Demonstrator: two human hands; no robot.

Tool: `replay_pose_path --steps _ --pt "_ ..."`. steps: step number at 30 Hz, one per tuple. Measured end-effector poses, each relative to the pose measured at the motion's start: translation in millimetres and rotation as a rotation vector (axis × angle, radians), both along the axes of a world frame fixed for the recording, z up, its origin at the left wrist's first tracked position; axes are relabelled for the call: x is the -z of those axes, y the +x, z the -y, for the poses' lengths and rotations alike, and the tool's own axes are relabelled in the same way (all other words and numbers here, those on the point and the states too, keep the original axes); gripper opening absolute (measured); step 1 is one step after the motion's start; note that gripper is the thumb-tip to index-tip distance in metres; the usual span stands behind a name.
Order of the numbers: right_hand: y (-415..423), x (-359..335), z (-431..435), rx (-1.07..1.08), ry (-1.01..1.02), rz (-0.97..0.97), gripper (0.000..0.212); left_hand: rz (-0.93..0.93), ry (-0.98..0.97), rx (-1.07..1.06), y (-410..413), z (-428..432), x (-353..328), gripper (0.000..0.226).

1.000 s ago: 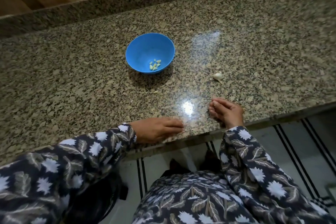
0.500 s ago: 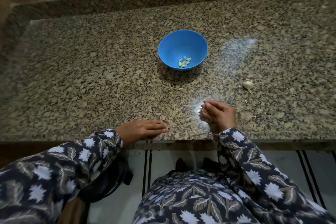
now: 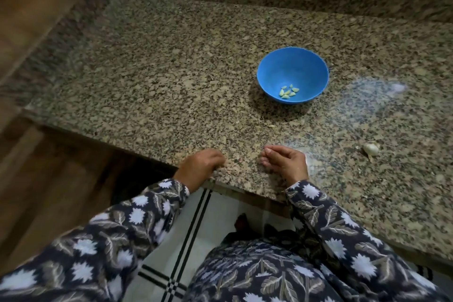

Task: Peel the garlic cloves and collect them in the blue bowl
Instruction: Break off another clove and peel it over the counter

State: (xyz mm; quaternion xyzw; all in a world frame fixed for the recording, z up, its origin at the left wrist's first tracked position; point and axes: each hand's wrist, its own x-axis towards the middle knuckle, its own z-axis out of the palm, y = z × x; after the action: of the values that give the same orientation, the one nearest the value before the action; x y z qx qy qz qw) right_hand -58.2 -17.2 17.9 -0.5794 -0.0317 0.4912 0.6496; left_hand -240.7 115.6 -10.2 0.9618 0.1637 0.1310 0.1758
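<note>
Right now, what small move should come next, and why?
Probably reach the right hand over to the unpeeled garlic lying on the counter to its right; that hand is nearer, and the blue bowl holds only a few peeled cloves.

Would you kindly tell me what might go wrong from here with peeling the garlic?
The garlic piece lies right of the right hand, apart from both hands, so it might be overlooked. A pale scrap near the blue bowl blends into the speckled counter and could be missed. The left hand rests at the counter's front edge; anything dropped there may fall to the floor.
</note>
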Motion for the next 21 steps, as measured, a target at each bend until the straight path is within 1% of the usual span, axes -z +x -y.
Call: replay_pose_path --steps 1,2,3,4,5,6,7,8,10,12,14,17,19,21 --pt "0 0 -2 -0.036 -0.012 0.004 0.013 0.052 -0.16 -0.265 4 6 -2 0.02" --pt "0 0 -5 -0.073 -0.026 0.002 0.013 0.102 -0.396 -0.547 6 7 -4 0.02" --pt "-1 1 -9 -0.111 -0.039 -0.008 0.012 0.171 -0.712 -0.776 5 4 -6 0.019" --pt "-4 2 -14 -0.152 -0.053 -0.018 0.013 0.297 -1.054 -0.91 1 0 -9 0.018" --pt "-8 2 -21 -0.196 -0.064 -0.025 0.014 0.456 -1.34 -0.993 -5 -5 -15 0.018" --pt "-13 3 -30 -0.24 -0.07 -0.035 0.015 0.61 -1.548 -1.047 -13 -8 -22 0.018" --pt "-20 3 -37 -0.282 -0.072 -0.058 0.016 0.753 -1.689 -1.095 -22 -9 -29 0.018" --pt "-29 1 -46 -0.321 -0.073 -0.096 0.016 0.898 -1.789 -1.131 -33 -8 -34 0.018" --pt "-54 -2 -64 -0.404 -0.082 -0.148 0.015 1.158 -1.912 -1.18 -58 -4 -40 0.019" --pt "-84 -6 -82 -0.496 -0.073 -0.177 0.014 1.343 -1.955 -1.213 -87 2 -39 0.021" --pt "-117 -8 -96 -0.589 -0.051 -0.193 0.013 1.473 -1.937 -1.259 -118 10 -34 0.02" --pt "-176 -6 -115 -0.76 -0.032 -0.164 0.011 1.656 -1.872 -1.329 -172 18 -26 0.018" --pt "-216 1 -125 -0.821 -0.024 -0.167 0.012 1.746 -1.825 -1.364 -208 19 -21 0.017" --pt "-253 7 -133 -0.834 -0.045 -0.174 0.014 1.785 -1.804 -1.387 -241 17 -18 0.017"
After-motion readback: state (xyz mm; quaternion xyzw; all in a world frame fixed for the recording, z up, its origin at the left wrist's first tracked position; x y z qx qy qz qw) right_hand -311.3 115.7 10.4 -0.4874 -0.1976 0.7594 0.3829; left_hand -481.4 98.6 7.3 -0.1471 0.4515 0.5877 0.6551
